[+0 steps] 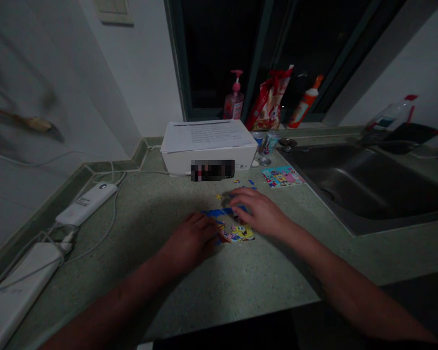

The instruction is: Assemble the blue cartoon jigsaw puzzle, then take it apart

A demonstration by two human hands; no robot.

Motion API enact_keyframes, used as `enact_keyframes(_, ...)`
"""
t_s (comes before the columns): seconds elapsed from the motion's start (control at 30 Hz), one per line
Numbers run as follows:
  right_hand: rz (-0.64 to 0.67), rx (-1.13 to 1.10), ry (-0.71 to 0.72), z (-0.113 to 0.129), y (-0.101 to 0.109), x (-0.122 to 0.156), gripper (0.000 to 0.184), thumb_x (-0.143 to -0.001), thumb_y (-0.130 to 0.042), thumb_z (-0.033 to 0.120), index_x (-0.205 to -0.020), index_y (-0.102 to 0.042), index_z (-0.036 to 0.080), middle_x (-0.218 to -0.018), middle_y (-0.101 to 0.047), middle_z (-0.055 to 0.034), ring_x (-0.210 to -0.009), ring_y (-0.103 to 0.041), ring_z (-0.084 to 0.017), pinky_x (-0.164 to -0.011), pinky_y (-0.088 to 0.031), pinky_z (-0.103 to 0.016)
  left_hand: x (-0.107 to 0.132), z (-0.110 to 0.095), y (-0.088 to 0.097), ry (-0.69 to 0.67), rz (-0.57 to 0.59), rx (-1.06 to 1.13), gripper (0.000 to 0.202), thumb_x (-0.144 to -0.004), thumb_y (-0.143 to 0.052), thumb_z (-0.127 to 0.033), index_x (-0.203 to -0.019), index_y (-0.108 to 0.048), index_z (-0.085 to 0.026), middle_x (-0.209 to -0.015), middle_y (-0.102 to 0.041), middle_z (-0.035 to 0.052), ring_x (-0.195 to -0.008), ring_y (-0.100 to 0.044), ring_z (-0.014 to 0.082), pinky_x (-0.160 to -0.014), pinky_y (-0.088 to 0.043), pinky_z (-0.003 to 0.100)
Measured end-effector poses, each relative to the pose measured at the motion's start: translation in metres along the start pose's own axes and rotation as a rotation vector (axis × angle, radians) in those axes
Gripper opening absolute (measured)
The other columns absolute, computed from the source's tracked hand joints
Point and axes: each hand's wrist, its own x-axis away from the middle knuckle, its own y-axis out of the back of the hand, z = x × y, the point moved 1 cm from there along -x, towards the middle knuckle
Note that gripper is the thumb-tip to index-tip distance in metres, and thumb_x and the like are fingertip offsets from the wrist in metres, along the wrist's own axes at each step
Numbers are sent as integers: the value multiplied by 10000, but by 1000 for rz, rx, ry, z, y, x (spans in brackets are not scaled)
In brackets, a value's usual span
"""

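Note:
A partly assembled cartoon jigsaw puzzle [244, 233] lies on the counter, with a yellow character at its lower right and a blue strip along its top. My left hand [193, 238] rests at the puzzle's left side, its bent fingers over that edge and covering part of the picture. Over the top right of the puzzle is my right hand [257, 209], fingers apart and thumb lower down; nothing is plainly held in it. Just beyond the right fingertips lies a small yellow puzzle piece [219, 197]. Several loose blue pieces [251, 183] are scattered farther back.
A cartoon picture card [282, 177] lies beside the metal sink [350, 218]. At the back stand a white box [175, 160] with papers on it and a can [269, 142]. A power bank [86, 203], cables and a white power strip [25, 287] occupy the left side.

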Motion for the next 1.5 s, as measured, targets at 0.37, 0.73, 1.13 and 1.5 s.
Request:
enact_keyframes(0.37,233,372,-290,-66,37,4,305,-914,-618,68,-1125,-796,199,-1169,-757,-142,-1075,-721,-289,-909,-544,-370,0,19,53,106,-367,-19,151,-988,-608,-207,-1095,-716,-216,-1042,-756,69,-960,-700,235,-840,-588,406)
enact_keyframes(0.73,201,238,-203,-56,8,-5,193,-974,-629,176,-1100,-774,195,-1119,-736,-133,-1056,-687,-270,-931,-537,-399,27,47,22,162,-332,-41,181,-978,-593,-240,-1097,-729,-257,-1025,-767,55,-926,-719,268,-803,-612,435)
enact_keyframes(1.13,187,203,-293,-63,7,-2,127,-946,-671,187,-1048,-748,182,-1092,-712,-129,-1055,-685,-272,-957,-530,-401,29,26,11,123,-169,40,202,-989,-596,-205,-1154,-708,-241,-1096,-749,81,-973,-697,255,-850,-588,441)
enact_keyframes(1.5,87,-85,-376,-59,7,2,61,-907,-656,173,-932,-701,206,-830,-736,-41,-741,-675,-192,-673,-501,-311,27,24,13,106,-173,43,184,-981,-602,-189,-1125,-705,-238,-1047,-754,72,-933,-703,244,-811,-587,409)
